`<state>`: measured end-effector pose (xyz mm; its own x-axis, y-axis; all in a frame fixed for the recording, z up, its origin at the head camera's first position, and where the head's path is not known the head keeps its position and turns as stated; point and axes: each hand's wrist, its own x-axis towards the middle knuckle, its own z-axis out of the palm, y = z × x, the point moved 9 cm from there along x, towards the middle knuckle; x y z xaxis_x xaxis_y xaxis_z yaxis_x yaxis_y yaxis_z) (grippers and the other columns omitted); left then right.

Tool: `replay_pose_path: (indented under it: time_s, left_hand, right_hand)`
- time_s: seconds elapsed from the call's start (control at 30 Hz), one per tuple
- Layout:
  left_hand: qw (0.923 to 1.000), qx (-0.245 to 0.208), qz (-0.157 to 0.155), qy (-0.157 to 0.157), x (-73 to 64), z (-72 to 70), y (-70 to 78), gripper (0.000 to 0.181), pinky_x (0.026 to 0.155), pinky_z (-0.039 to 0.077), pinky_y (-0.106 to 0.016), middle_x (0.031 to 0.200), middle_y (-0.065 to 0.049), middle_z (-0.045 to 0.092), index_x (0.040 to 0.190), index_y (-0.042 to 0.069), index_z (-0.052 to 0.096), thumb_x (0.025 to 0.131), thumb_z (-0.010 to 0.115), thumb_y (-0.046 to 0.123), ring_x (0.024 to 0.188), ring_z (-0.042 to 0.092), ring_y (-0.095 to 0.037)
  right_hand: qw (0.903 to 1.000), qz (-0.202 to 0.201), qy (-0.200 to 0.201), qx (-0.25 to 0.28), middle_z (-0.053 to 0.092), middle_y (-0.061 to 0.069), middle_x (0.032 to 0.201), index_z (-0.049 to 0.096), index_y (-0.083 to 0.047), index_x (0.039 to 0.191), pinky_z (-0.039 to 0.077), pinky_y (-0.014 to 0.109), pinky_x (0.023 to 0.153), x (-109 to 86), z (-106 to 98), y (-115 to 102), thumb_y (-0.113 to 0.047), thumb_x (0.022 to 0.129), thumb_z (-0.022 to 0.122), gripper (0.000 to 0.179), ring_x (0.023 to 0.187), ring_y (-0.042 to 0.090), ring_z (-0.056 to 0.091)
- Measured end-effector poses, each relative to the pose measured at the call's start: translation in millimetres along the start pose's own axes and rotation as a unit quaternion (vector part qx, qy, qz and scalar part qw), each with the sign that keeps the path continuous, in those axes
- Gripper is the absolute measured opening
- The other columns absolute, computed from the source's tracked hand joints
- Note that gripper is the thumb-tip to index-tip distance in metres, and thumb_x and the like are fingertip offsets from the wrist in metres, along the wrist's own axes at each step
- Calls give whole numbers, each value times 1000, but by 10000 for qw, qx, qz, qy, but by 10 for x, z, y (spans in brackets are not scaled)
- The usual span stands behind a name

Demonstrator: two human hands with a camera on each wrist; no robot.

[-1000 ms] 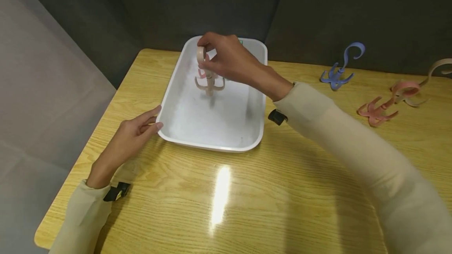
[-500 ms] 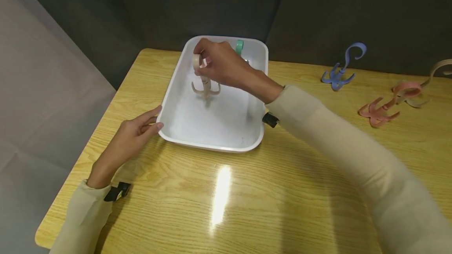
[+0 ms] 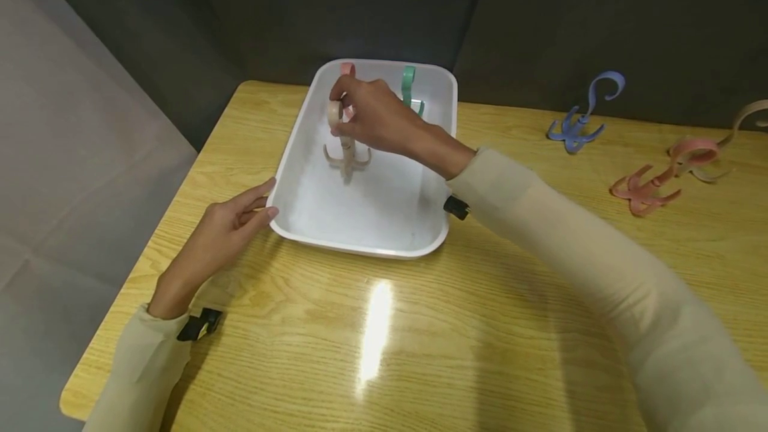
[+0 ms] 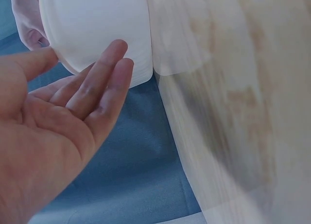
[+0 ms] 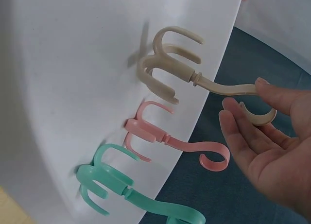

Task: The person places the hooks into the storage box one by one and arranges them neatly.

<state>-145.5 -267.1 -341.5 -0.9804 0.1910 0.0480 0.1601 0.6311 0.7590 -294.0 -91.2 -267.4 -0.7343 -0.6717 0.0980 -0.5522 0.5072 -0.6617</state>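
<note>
In the head view my right hand (image 3: pixel 384 115) pinches a beige multi-prong hanging hook (image 3: pixel 347 152) by its curved top. The hook stands prongs down inside a white tray (image 3: pixel 354 245), near its left side. In the right wrist view my thumb and fingers meet at the beige hook's curl, and its prongs are close to or on the tray floor. Beside it stand a pink hook (image 5: pixel 150 129) and a green hook (image 5: pixel 109 178), both in the tray. My left hand (image 3: pixel 213 239) touches the tray's near left corner, thumb and fingers extended against the rim and outer wall.
On the wooden table (image 3: pixel 288 339), right of the tray, sit a blue hook (image 3: pixel 575 132), a pink hook (image 3: pixel 645 192) and another beige hook (image 3: pixel 735 122), partly cut off. A dark cloth (image 3: pixel 372 5) hangs behind the table.
My right hand has brought the beige hook slightly nearer and lower in the tray. The pink and green hooks behind it now show more. My left hand stays at the corner.
</note>
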Motion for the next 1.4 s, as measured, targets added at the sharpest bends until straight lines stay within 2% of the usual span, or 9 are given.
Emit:
replay_pose_path:
  time_s: [0.37, 0.77, 1.07, 1.4]
  left_hand:
    - [10000, -49, -21, -25, 1, -6, 40, 54, 89, 58, -41, 136, -28, 63, 157, 0, 42, 108, 60, 12, 114, 69, -39]
    - [10000, -81, -42, -36, 2, 3, 34, 54, 89, 58, -34, 136, -28, 63, 157, 0, 41, 108, 60, 11, 114, 69, -39]
    - [9999, -71, -85, -46, 0, 4, 32, 54, 90, 57, -41, 136, -29, 62, 157, 0, 41, 108, 60, 11, 115, 69, -40]
    - [9998, -97, -152, -74, -7, 16, 23, 55, 91, 57, -40, 137, -29, 62, 158, 1, 40, 108, 60, 12, 116, 68, -40]
  right_hand:
    - [9999, -117, -55, 71, 71, 14, 122, 61, 1, 126, 57, 30, 88, 20, 41, -4, -4, 92, 80, 39, 112, 20, 67]
    - [9995, 90, -305, 39, 68, 13, 125, 57, -3, 129, 58, 27, 87, 21, 103, 25, -7, 92, 81, 44, 102, 19, 67]
    - [9993, 39, -352, 117, 68, 14, 127, 56, -1, 129, 58, 31, 88, 15, 119, -5, -4, 93, 79, 43, 105, 21, 66]
    - [9992, -62, -371, 152, 69, 13, 126, 56, -2, 127, 59, 31, 89, 10, 152, -50, -3, 92, 80, 42, 101, 22, 72]
